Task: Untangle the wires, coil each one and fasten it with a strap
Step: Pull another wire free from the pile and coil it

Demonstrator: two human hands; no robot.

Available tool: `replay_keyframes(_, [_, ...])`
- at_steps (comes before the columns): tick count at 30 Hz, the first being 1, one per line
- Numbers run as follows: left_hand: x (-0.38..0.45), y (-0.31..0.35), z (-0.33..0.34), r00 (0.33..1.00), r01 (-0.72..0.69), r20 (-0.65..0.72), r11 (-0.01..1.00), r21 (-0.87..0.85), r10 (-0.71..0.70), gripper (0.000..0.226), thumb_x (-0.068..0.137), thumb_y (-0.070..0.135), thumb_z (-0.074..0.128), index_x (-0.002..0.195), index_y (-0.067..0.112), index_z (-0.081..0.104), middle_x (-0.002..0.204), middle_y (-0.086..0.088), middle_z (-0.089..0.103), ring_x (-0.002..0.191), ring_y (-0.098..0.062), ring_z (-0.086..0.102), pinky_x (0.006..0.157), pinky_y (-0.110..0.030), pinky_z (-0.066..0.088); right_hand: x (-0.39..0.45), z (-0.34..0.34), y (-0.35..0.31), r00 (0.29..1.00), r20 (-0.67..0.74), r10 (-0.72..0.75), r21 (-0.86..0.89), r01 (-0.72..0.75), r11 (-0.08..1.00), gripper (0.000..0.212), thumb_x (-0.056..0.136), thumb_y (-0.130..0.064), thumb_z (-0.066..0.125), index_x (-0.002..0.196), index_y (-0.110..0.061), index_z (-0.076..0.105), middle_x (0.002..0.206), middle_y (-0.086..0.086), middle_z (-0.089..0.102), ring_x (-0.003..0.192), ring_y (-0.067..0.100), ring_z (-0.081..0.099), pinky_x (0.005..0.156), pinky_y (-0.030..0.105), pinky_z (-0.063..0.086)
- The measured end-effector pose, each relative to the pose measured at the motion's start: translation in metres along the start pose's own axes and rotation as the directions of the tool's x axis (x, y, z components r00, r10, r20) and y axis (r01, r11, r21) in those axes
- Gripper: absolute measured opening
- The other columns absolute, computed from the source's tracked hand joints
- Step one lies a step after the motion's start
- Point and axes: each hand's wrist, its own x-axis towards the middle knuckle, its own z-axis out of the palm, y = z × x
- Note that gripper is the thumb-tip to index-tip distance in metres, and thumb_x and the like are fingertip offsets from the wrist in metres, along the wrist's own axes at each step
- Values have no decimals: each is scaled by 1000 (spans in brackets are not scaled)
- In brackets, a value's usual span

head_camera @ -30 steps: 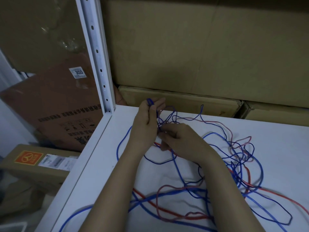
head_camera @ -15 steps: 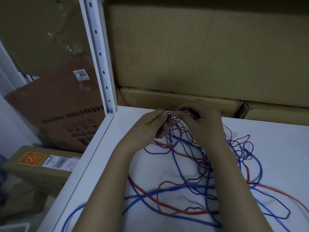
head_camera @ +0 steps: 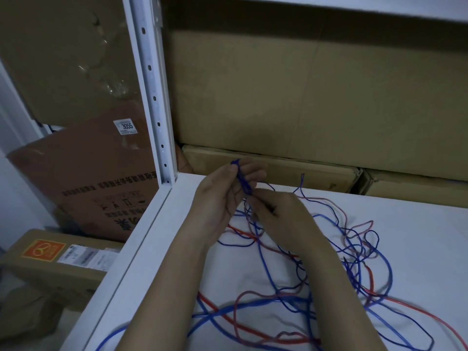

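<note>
Landmark is the white shelf upright point(head_camera: 154, 97). Left of it: a brown carton with a 3055 label point(head_camera: 83, 173), leaning, and a flat box with an orange logo sticker point(head_camera: 54, 259) lower down. Neither belongs to the job.

Just right of the upright's foot, over the white shelf deck point(head_camera: 417, 224), the left hand point(head_camera: 222, 196) holds a small bundle of thin blue wire point(head_camera: 241, 179) upright, fingers curled round it with the thumb on one side. Right hand point(head_camera: 278, 214) sits just beside and below it, fingertips closed on the same wire where it leaves the bundle — looks like a pinch, though the exact contact is hidden.

Further right and nearer the camera: the tangle of blue and red wires point(head_camera: 354, 257) lies spread loose on the deck, thick blue and red loops crossing thin ones. No strap visible.

Step, as I read it: coiling the first thin blue wire while it is still fed from the tangle — early in the task.

Next move calls for drawing more slack without tightening the crossings, then adding another turn to the bundle. Risk: the bundle springing open if the left grip eases.
</note>
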Motion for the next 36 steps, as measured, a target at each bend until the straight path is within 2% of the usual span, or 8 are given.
replay_keyframes(4, [-1,-9,-1,993,-73,-54,926,371,100,34,104,8,28,119,0,57,107,4,71,96,-7,68,80,-14,50,0,10,-3,996,92,-17,-160,31,987,22,97,-31,48,100,-20,66,83,4,69,76,22,61,69,38,49])
replay_keyframes(8, [0,-17,-6,978,-129,-67,821,556,199,29,104,7,29,120,11,53,116,9,64,103,-2,65,89,-15,47,0,0,2,989,148,-29,-191,57,980,25,89,-37,58,70,-22,60,63,-5,60,62,10,52,54,18,36])
replay_keyframes(14, [-4,-15,-26,979,-130,44,441,888,198,26,105,17,31,116,17,54,100,25,60,89,13,58,81,-5,42,-4,-4,2,997,82,0,-56,5,998,14,92,-28,58,97,-25,70,76,-9,65,68,4,57,62,22,44])
replay_keyframes(19, [-5,-15,-21,994,-109,82,460,881,78,29,104,23,33,91,9,55,74,3,57,64,-1,49,62,-13,38,1,-10,3,996,-7,-88,-50,88,995,13,95,-18,57,98,-17,70,80,-8,55,69,1,47,64,14,35])
replay_keyframes(22, [-7,-18,-17,996,-69,86,491,869,-11,34,104,23,35,75,14,48,58,13,48,54,0,42,56,-14,33,1,-13,5,989,-93,-118,-97,109,989,9,90,-26,65,89,-17,68,76,-2,54,66,9,46,62,25,40])
replay_keyframes(28, [-7,-7,-13,980,-41,159,657,753,-121,37,105,20,33,73,14,51,55,13,47,55,-4,40,59,-15,34,-1,-24,10,936,-351,-30,-77,3,997,23,78,-39,75,75,-18,67,57,-17,45,58,1,47,51,14,30])
replay_keyframes(32, [-9,1,-14,947,-5,234,715,699,-222,34,103,22,34,82,17,61,54,12,43,54,-5,37,58,-16,32,-1,-22,10,941,-326,-88,-63,71,995,7,86,-23,70,85,-16,70,75,-21,53,71,-3,47,64,6,34])
replay_keyframes(36, [-10,2,-14,930,94,210,750,655,-300,34,102,23,38,78,11,59,49,12,38,49,-4,31,52,-17,25,0,-17,12,952,-277,-133,-103,108,989,11,94,-10,58,94,-10,69,90,0,63,81,9,50,71,6,33])
